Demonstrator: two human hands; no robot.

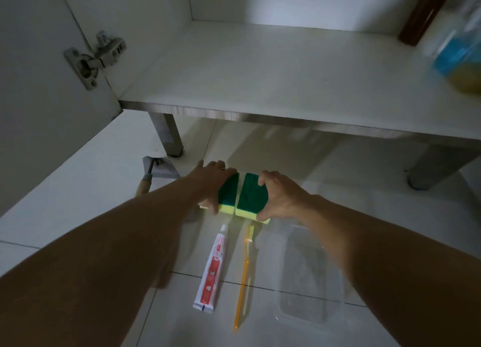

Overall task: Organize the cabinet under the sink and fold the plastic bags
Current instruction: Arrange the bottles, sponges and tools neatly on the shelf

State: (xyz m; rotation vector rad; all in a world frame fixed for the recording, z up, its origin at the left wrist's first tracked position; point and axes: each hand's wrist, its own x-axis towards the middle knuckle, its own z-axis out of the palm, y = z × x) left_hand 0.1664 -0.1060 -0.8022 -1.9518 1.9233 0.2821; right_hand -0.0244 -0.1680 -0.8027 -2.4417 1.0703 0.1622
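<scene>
Two green-and-yellow sponges lie side by side on the tiled floor in front of the open cabinet. My left hand [212, 180] grips the left sponge [229, 194] from its left side, thumb at the near edge. My right hand [279, 194] grips the right sponge [251, 197], fingers over the far corner and thumb at the near corner. The cabinet's white bottom shelf [260, 68] spreads above them, mostly bare. No plastic bag is in view.
A red-and-white toothpaste tube [212, 268] and an orange toothbrush [244, 274] lie below the sponges. A clear plastic container [309, 276] sits to their right. A wooden-handled scraper [153, 175] lies left. The cabinet door [39, 86] stands open left; a blurred blue-and-yellow bottle [463, 50] is at the right.
</scene>
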